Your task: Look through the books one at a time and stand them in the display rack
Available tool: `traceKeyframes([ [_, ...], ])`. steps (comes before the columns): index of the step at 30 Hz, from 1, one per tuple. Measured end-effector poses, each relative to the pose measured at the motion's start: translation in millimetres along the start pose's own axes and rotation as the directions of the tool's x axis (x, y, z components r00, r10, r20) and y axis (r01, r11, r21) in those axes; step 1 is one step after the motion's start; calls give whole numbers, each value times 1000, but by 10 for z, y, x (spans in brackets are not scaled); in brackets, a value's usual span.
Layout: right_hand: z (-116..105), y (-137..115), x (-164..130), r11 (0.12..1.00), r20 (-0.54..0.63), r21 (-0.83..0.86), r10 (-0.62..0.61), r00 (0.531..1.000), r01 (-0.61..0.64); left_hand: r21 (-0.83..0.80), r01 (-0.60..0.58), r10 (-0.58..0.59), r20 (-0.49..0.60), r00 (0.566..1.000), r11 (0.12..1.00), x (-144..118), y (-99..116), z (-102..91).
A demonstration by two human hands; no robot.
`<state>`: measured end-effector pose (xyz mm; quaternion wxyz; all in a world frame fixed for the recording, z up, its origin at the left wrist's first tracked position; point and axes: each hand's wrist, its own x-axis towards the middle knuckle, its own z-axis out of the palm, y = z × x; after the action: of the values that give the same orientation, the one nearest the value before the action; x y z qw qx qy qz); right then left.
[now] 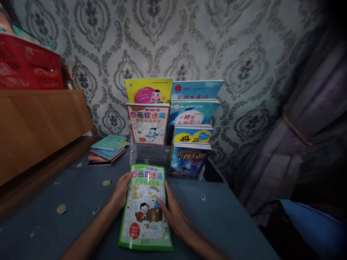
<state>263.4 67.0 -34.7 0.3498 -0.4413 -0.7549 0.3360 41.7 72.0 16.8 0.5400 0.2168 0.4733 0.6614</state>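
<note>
Body in view: two forearms + hands only, entering from bottom edge. Left hand (pixel 121 195), right hand (pixel 175 216). Both arms bare as far as visible, no sleeve edge or cuff in frame. No gloves, no watch, no rings or wristbands that can be made out (light is dim, fine detail unclear). Fingers bare; nails too small to tell.

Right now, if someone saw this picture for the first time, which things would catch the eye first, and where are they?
First comes the green picture book lying flat on the blue cloth-covered table, with the left hand at its left edge and the right hand resting on its cover. Behind it, a tiered clear book stand shows bright children's books against the patterned wallpaper. A red basket sits on the wooden cabinet at far left.
</note>
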Motion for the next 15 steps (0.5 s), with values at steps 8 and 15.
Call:
traceKeyframes([
  [8,-220,-297,197,951,-52,302,-54,997,67,49,-208,212,-131,968,977,-43,189,178],
  [15,-463,-764,430,976,-316,-51,-216,924,210,178,-623,627,39,778,761,35,564,430],
])
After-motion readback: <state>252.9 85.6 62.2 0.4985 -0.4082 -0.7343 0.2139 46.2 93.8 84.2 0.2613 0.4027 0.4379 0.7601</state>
